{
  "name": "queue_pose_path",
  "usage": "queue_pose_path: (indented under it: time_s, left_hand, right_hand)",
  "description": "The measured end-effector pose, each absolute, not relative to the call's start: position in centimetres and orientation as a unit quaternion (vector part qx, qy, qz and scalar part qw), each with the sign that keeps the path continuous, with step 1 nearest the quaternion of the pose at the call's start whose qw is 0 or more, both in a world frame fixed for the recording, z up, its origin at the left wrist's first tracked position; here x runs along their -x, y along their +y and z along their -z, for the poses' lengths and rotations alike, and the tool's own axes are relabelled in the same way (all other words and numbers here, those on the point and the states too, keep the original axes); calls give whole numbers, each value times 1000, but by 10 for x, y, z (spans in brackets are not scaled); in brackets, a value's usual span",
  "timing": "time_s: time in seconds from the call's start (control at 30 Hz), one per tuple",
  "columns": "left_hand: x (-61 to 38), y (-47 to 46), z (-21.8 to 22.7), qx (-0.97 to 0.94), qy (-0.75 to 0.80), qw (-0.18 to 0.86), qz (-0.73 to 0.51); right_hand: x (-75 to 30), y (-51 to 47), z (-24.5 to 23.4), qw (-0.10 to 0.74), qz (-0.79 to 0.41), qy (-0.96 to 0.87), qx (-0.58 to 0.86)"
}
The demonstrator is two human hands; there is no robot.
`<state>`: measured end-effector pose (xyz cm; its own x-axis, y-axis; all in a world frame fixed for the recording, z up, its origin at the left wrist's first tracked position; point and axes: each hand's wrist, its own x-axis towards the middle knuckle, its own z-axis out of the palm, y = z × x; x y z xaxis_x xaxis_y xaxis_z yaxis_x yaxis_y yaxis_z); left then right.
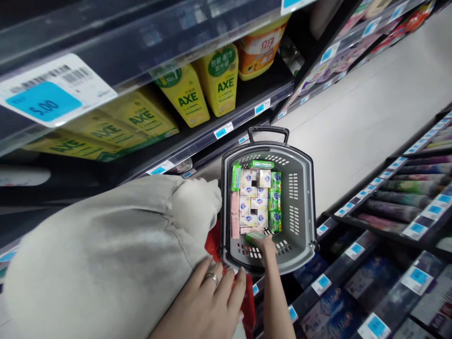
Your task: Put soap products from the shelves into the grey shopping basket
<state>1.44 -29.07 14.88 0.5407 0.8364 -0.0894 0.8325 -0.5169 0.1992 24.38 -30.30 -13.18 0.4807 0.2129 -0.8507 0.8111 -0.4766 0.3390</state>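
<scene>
A grey shopping basket stands on the floor, its handle upright at the far end. Rows of white soap boxes lie inside, beside green-wrapped packs and pink boxes. My right hand reaches down into the near end, its fingers closed on a green soap pack next to the boxes. My left hand, with a ring on one finger, lies with fingers stretched out by my light trouser leg, outside the basket. It holds nothing that I can see.
At left, shelves hold yellow AXE bottles and an orange-labelled yellow container; a large price tag juts close. Lower right, another shelf carries blue boxes and tube-like packs. Pale aisle floor runs between. Something red shows beneath my left hand.
</scene>
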Motion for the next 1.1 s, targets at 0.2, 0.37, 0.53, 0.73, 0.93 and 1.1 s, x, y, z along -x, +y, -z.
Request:
queue_pose_path:
  time_s: [0.2, 0.37, 0.53, 0.73, 0.93, 1.1]
  left_hand:
    - [-15, -287, -149, -873, 477, 101, -7]
    - [-16, -288, -149, -871, 480, 105, -19]
    - [-17, -286, -153, -867, 482, 128, 7]
    - [-15, -287, -151, -870, 475, 131, 15]
    - [-16, -284, -153, -867, 477, 148, 2]
    - [-18, -280, -157, -865, 479, 149, 7]
  right_hand:
    - [-234, -321, 122, 391, 295, 466, -737]
    - [-219, -335, 127, 379, 271, 479, -744]
    - [-205, -337, 142, 381, 264, 461, -756]
    - [-214, -324, 138, 398, 289, 444, -749]
    - [-241, -295, 126, 444, 213, 472, -731]
    - [-250, -304, 130, 432, 208, 488, -729]
